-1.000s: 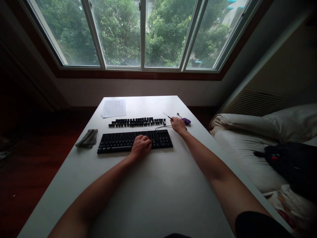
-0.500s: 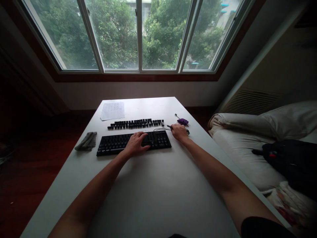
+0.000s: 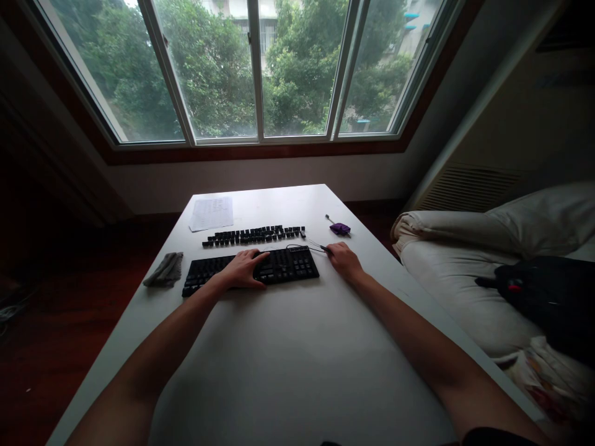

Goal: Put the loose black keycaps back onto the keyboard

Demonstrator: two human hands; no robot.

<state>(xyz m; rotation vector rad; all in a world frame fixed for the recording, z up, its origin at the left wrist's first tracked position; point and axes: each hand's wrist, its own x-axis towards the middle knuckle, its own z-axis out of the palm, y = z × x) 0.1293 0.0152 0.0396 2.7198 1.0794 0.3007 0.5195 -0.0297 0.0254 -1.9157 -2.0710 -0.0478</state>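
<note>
Spread wide, with the thumb held away from the fingers, the left grip [image 3: 244, 270] is laid over the keyboard [image 3: 295, 265]. The keyboard is long, flat and black, and it is set on the white counter [image 3: 297, 353], with its long front side turned to the person. Small keys in rows can be seen at its right end, while its middle is partly hidden by the left grip. A thin black cord [image 3: 292, 246] can be seen at its back edge, near the right end.

The thumb of the left grip is put near the front edge, and the fingers are stretched over the keys. Nothing is seen to be picked up by it. The right grip [image 3: 344, 259] is closed, and a thin tool [image 3: 323, 248] is held at its fingertips. The tool is pointed to the left, over the counter, just past the keyboard's right end. Whether the cord is touched by the tool cannot be told.

Behind the keyboard, loose black keys [image 3: 253, 236] are lined up in rows. A sheet of paper [image 3: 212, 214] is laid at the far left, and a gray cloth [image 3: 165, 270] is left beside the keyboard. A purple bundle [image 3: 340, 229] is placed beyond the right grip, next to a small brush [image 3: 327, 217].
</note>
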